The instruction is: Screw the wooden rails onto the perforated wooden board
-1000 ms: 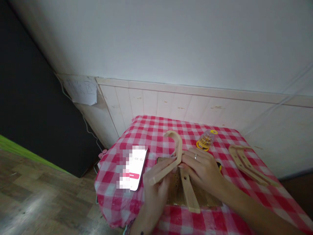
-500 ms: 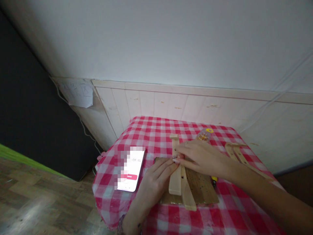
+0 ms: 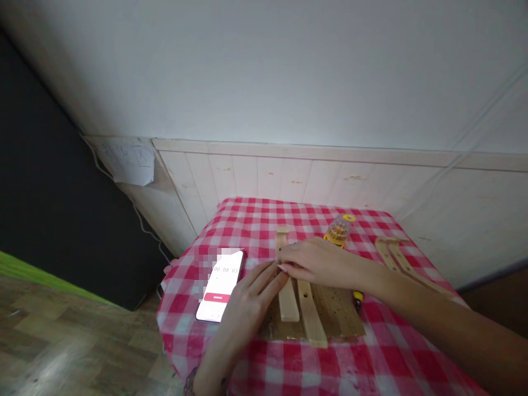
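Left hand (image 3: 247, 300) and right hand (image 3: 317, 261) meet over a pale wooden slat (image 3: 287, 300), fingers on it, can't tell if they're gripping. It sits on a rough board (image 3: 336, 313) near the bench (image 3: 264, 214) front edge. Looks light, stiff, easy to pinch by the sides.

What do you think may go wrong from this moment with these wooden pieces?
The loose wooden strip and holed strip look unclamped, so they may shift under the left hand and right hand. The board might slide on the checked tablecloth. The nearby phone could get knocked.
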A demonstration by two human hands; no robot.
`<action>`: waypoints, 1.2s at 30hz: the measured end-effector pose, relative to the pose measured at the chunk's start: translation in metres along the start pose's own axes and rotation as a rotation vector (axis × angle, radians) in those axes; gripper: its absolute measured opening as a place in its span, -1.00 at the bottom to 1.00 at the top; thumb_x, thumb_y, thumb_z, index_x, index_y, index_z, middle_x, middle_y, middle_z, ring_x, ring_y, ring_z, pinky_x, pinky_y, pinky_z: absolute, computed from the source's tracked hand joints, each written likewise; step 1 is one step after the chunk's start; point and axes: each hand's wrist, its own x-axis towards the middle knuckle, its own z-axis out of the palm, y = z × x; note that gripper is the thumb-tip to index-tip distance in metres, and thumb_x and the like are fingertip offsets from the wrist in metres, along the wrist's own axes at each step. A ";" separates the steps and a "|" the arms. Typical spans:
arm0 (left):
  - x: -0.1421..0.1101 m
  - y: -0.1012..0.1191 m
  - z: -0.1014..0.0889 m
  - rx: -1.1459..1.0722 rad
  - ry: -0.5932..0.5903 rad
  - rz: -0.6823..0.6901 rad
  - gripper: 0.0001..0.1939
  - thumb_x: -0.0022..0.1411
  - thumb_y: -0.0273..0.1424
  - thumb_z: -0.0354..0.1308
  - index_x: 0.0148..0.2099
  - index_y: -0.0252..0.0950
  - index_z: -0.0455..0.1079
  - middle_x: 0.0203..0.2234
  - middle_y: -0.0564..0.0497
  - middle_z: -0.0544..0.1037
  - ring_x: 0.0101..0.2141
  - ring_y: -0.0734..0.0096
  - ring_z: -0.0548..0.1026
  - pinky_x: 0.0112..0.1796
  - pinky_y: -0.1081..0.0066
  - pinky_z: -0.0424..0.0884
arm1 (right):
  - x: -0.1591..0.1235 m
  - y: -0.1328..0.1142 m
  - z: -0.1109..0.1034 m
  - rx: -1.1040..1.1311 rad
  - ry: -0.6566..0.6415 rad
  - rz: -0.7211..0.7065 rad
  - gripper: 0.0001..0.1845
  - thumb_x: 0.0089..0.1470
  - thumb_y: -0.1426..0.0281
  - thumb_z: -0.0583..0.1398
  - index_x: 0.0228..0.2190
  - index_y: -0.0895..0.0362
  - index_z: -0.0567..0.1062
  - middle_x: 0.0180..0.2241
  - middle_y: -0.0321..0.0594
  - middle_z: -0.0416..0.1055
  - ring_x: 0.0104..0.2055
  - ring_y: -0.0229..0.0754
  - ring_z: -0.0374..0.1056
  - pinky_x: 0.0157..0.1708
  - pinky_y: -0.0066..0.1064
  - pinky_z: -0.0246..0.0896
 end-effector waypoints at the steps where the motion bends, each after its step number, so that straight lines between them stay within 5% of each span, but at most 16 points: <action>1: -0.002 0.000 0.000 0.005 0.001 -0.002 -0.53 0.38 -0.68 -0.09 0.21 -0.29 0.39 0.12 -0.14 0.55 0.13 0.19 0.51 0.07 0.16 0.56 | -0.002 0.001 -0.004 0.018 0.024 -0.002 -0.77 0.30 0.41 0.11 -0.40 0.12 0.48 -0.46 -0.27 0.50 -0.47 -0.25 0.36 -0.49 -0.41 0.06; 7: -0.022 -0.005 0.001 0.065 0.108 -0.025 -0.56 0.40 -0.62 -0.10 0.17 -0.26 0.45 0.10 -0.14 0.57 0.07 0.18 0.56 -0.01 0.22 0.62 | -0.066 0.032 -0.015 0.048 0.268 0.245 -0.69 0.27 0.39 0.01 -0.51 0.09 0.34 -0.56 -0.30 0.37 -0.51 -0.24 0.28 -0.46 -0.42 0.06; 10: -0.028 -0.006 0.003 0.094 0.163 -0.040 -0.56 0.41 -0.61 -0.09 0.17 -0.23 0.45 0.08 -0.11 0.59 0.04 0.20 0.58 -0.03 0.26 0.63 | -0.114 0.051 0.004 -0.095 0.324 0.483 -0.69 0.29 0.37 0.00 -0.48 0.09 0.37 -0.58 -0.28 0.40 -0.56 -0.19 0.29 -0.50 -0.39 0.04; 13: -0.029 -0.004 0.008 0.103 0.140 -0.051 -0.54 0.39 -0.62 -0.09 0.18 -0.22 0.45 0.09 -0.08 0.58 0.04 0.21 0.59 -0.04 0.27 0.63 | -0.142 0.055 0.031 -0.365 0.231 0.522 -0.65 0.28 0.43 0.02 -0.55 0.07 0.37 -0.56 -0.20 0.48 -0.44 -0.07 0.40 -0.38 -0.29 0.15; 18: -0.026 0.000 0.020 0.111 0.055 -0.074 -0.44 0.29 -0.70 -0.12 0.16 -0.21 0.48 0.09 -0.04 0.58 0.05 0.21 0.58 -0.02 0.21 0.62 | -0.140 0.042 0.057 -0.535 0.075 0.480 -0.76 0.26 0.50 0.10 -0.41 0.14 0.52 -0.39 -0.10 0.60 -0.33 0.01 0.51 -0.28 -0.19 0.24; 26: -0.022 -0.005 0.019 0.086 -0.076 -0.113 -0.44 0.28 -0.71 -0.11 0.10 -0.17 0.53 0.09 0.01 0.59 0.04 0.28 0.60 -0.01 0.31 0.60 | -0.129 0.037 0.049 -0.435 0.088 0.493 -0.88 0.20 0.40 0.21 -0.29 0.16 0.57 -0.31 -0.08 0.60 -0.24 0.02 0.49 -0.17 -0.16 0.24; 32: -0.018 -0.005 0.016 0.056 -0.178 -0.228 -0.41 0.26 -0.74 -0.08 0.11 -0.12 0.53 0.11 0.05 0.57 0.02 0.29 0.61 0.01 0.33 0.58 | -0.128 0.012 0.038 -0.133 0.060 0.272 -0.40 0.02 0.59 0.16 0.10 -0.01 0.47 -0.07 -0.12 0.55 -0.08 -0.01 0.44 -0.04 -0.17 0.27; 36: -0.019 -0.005 0.018 0.023 -0.200 -0.257 -0.43 0.26 -0.73 -0.06 0.14 -0.18 0.52 0.13 -0.01 0.55 0.05 0.23 0.59 0.00 0.31 0.59 | -0.122 -0.020 0.040 0.054 0.053 0.251 -0.37 0.04 0.45 0.21 0.18 -0.02 0.41 0.00 -0.10 0.50 0.00 0.01 0.39 0.01 -0.12 0.29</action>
